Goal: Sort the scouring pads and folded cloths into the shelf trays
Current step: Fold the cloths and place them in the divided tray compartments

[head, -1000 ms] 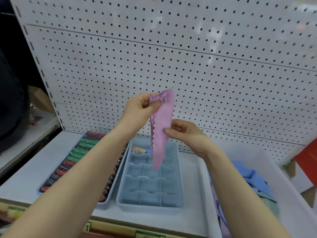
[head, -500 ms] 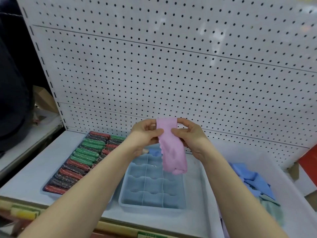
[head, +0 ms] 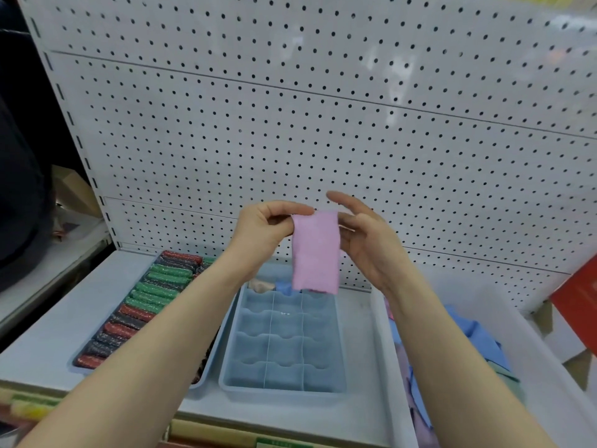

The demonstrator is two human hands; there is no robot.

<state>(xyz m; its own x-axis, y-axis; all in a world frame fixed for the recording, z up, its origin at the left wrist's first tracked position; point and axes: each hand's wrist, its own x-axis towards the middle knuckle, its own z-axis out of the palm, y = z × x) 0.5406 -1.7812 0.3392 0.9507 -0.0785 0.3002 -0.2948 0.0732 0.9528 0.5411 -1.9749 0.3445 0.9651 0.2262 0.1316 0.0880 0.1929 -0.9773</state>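
Scouring pads (head: 142, 305): rowed in the tray at the shelf's left end.
Left hand (head: 261, 232): pinches the pink cloth (head: 315, 252) by its top corner.
Divided tray (head: 284, 344): directly below; lower the fold squarely into a free cell.
Right hand (head: 365, 236): fingers loose, steadying the cloth's edge.

The cloth (head: 315, 252) I hold up is a plain pale pink, with no print on it. Behind it the pegboard (head: 323, 124) is white, dotted all over with even rows of small dark holes. The compartment tray (head: 284, 388) below is a pale grey-blue with thin lighter dividers; in its far cells sit a beige cloth (head: 261, 286) and a blue cloth (head: 285, 287). The scouring pads (head: 142, 305) to the left run in bands of glittery red, green and dark grey. The white bin (head: 381, 334) on my right holds blue cloths (head: 478, 337) and a pale green one (head: 505, 371). A red panel (head: 581, 305) shows at the right edge.
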